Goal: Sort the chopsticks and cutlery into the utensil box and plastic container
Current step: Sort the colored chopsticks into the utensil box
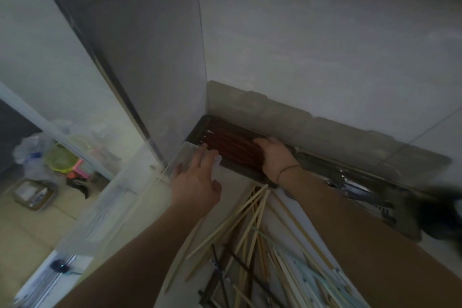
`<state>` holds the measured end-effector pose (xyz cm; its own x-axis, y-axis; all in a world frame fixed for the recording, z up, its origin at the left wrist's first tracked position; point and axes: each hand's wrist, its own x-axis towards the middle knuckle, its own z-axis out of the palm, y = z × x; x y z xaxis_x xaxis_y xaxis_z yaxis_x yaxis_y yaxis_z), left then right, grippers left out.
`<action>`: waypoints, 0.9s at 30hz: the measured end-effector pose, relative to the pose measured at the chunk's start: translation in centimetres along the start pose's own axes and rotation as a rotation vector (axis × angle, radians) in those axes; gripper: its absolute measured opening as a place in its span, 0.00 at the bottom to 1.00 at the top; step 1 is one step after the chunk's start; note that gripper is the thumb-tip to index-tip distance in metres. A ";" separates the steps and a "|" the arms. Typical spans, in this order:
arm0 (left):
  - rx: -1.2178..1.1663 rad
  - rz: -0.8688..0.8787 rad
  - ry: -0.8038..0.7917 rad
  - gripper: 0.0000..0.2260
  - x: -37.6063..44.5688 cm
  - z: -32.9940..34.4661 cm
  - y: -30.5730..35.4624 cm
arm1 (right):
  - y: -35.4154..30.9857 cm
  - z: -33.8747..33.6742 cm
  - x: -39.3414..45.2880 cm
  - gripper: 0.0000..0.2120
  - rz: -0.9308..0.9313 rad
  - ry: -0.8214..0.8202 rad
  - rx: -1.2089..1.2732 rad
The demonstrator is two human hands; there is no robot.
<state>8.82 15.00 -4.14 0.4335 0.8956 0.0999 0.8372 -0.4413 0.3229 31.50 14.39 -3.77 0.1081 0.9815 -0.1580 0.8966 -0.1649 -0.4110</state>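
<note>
Both hands are spread flat, left hand [197,182] on the plastic container [200,157], right hand [276,157] on red chopsticks [232,144] being bedded in the utensil box [240,169], so the loose pile [252,240] nearby is judged next for gathering.

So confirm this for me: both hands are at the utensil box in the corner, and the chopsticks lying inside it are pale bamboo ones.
Not quite. The head view shows both the left hand and the right hand at the utensil box in the corner, but the chopsticks inside it are dark red. The pale bamboo chopsticks lie loose on the counter, nearer the person.
</note>
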 end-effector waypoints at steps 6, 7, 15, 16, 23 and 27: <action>0.000 0.009 -0.008 0.30 0.0 0.0 0.0 | 0.6 0.0 -4.0 0.14 -0.138 0.375 0.190; 0.000 0.012 -0.008 0.30 0.0 0.0 0.0 | 0.8 -0.4 -6.0 0.12 -0.124 0.454 0.253; -0.005 0.061 0.024 0.30 -0.1 0.1 0.2 | 10.7 -0.5 -26.1 0.12 0.292 0.822 0.162; -0.004 0.062 0.021 0.30 0.0 0.1 0.2 | 11.8 -0.9 -28.4 0.12 0.331 0.846 0.112; 0.013 0.006 -0.025 0.29 0.0 -0.6 1.0 | 17.5 1.6 -36.3 0.17 0.649 0.685 -0.036; 0.033 0.008 -0.027 0.30 -0.1 -0.8 1.2 | 17.9 2.2 -36.3 0.13 0.680 0.573 -0.115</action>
<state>9.47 14.41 -2.99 0.4486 0.8904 0.0769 0.8442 -0.4504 0.2906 42.66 -24.40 -7.34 0.8018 0.5782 0.1508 0.5947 -0.7478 -0.2950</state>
